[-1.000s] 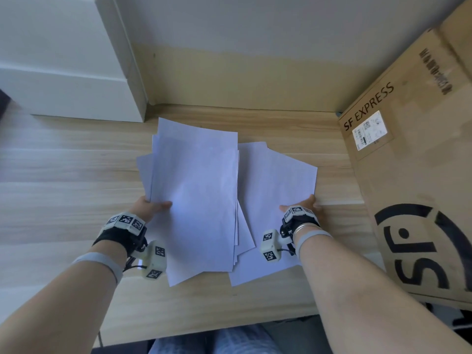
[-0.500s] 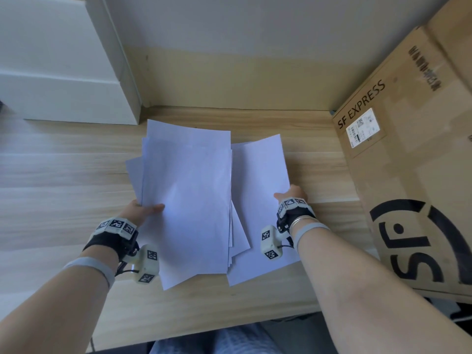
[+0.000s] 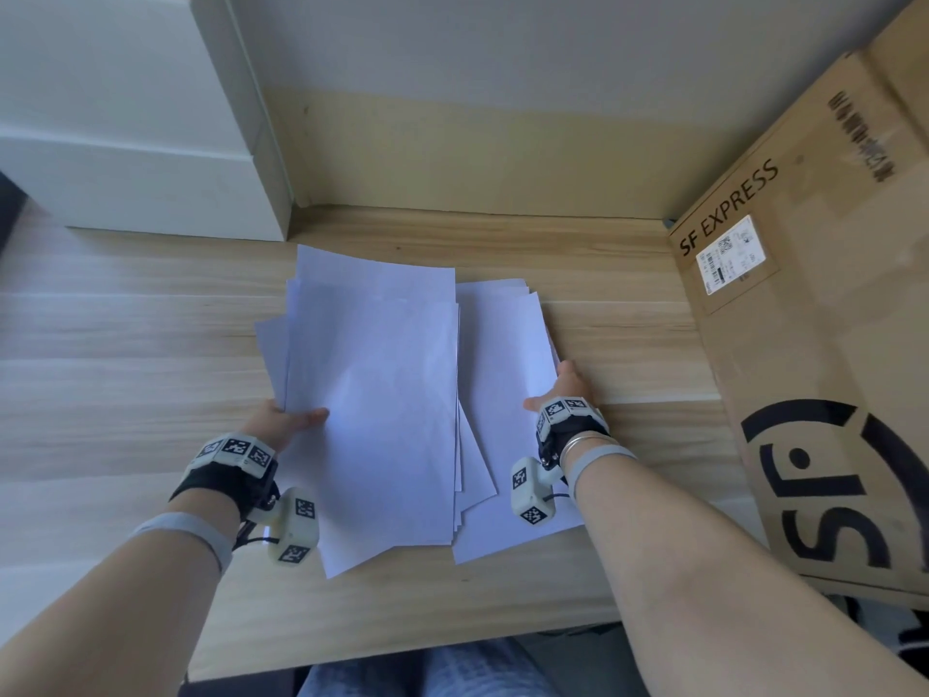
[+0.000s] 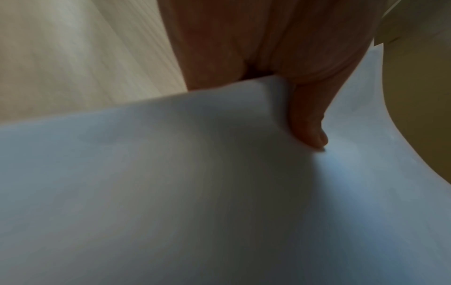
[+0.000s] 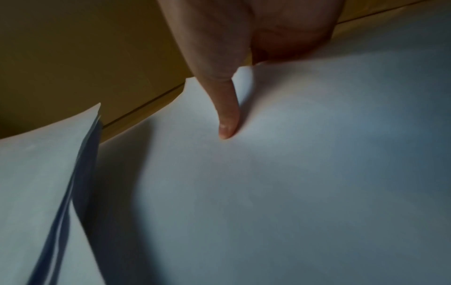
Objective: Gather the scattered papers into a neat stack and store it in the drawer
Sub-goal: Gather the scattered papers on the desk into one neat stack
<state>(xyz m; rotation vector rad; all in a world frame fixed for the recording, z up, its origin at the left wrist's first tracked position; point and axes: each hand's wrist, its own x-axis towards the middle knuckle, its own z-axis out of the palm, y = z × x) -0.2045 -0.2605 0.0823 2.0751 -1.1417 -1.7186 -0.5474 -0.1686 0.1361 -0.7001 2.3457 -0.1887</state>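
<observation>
Papers (image 3: 372, 394) lie on the surface (image 3: 125, 344), now pulled closer together than before. Our left hand (image 3: 281, 422) pinches one bundle, our right hand (image 3: 565, 389) pinches the other; merging them comes next.

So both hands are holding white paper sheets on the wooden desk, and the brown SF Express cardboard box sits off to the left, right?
Not quite: the brown SF Express cardboard box is to the right, as the head view shows. Both hands, left and right, do hold white paper sheets on the wooden desk.
</observation>
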